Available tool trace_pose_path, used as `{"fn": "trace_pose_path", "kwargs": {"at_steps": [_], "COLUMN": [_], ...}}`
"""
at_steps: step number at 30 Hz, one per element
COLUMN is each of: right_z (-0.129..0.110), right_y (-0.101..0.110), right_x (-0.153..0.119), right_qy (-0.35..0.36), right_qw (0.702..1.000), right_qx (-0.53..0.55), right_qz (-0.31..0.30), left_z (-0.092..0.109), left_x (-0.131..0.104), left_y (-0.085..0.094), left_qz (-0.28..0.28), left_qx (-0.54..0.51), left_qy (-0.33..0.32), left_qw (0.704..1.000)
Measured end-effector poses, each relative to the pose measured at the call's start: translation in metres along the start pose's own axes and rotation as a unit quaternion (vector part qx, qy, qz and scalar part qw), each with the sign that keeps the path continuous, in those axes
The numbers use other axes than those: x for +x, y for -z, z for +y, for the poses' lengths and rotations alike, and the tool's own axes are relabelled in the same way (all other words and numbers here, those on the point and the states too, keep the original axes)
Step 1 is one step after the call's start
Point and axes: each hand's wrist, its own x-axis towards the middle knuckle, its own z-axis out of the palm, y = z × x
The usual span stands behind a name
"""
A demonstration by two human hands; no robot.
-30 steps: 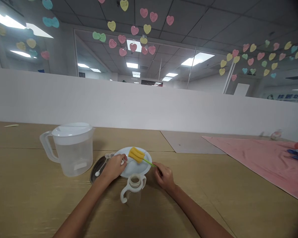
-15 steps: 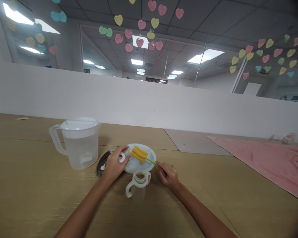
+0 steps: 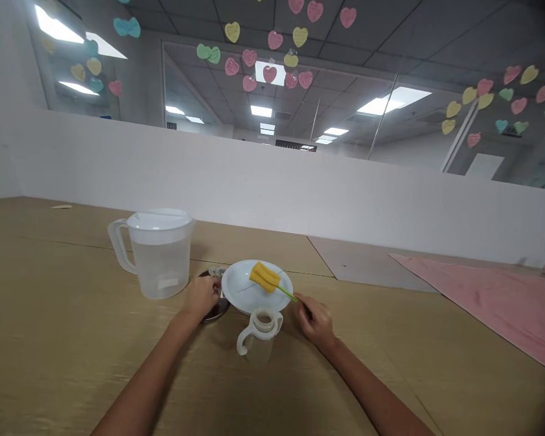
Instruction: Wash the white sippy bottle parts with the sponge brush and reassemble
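Note:
My right hand (image 3: 317,318) is closed round the green handle (image 3: 287,293) of a sponge brush, whose yellow sponge head (image 3: 265,277) is over the white bowl (image 3: 236,293). Over the dark metal tray (image 3: 218,312), left of the bowl, my left hand (image 3: 203,297) has its fingers curled together; what they hold, if anything, is hidden. Small clear and white parts (image 3: 216,272) show at the tray's far edge. Upright in front of the bowl stands a clear baby bottle (image 3: 260,348) with a white two-handled collar (image 3: 254,330) and an uncovered mouth.
A large translucent pitcher (image 3: 163,260) with a white lid and liquid inside stands left of the tray. A pink cloth (image 3: 485,303) covers the table's right side, beside a grey mat (image 3: 363,266). A low white wall (image 3: 263,188) runs along the back.
My left hand has moved from the sponge down and left to the tray, with the small clear-and-white part it held no longer visible. The sponge brush stays in my right hand over the bowl.

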Motion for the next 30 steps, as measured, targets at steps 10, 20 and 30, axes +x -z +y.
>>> {"fn": "trace_pose_path", "kwargs": {"at_steps": [10,20,30], "right_z": [0.001,0.000,0.000], "right_y": [0.000,0.001,0.000], "right_x": [-0.001,-0.001,-0.001], "right_qy": [-0.006,-0.012,-0.012], "right_qw": [1.000,1.000,1.000], "right_qx": [-0.006,-0.005,-0.010], "right_qz": [-0.004,-0.011,-0.014], "left_z": [0.003,0.000,-0.007], "left_x": [-0.004,-0.002,0.006], "left_y": [0.003,-0.001,-0.009], "left_qz": [-0.006,0.016,0.114], "left_qx": [-0.014,-0.043,-0.094], "left_qy": [-0.034,-0.037,0.027], "left_qw": [0.999,0.998,0.989]}}
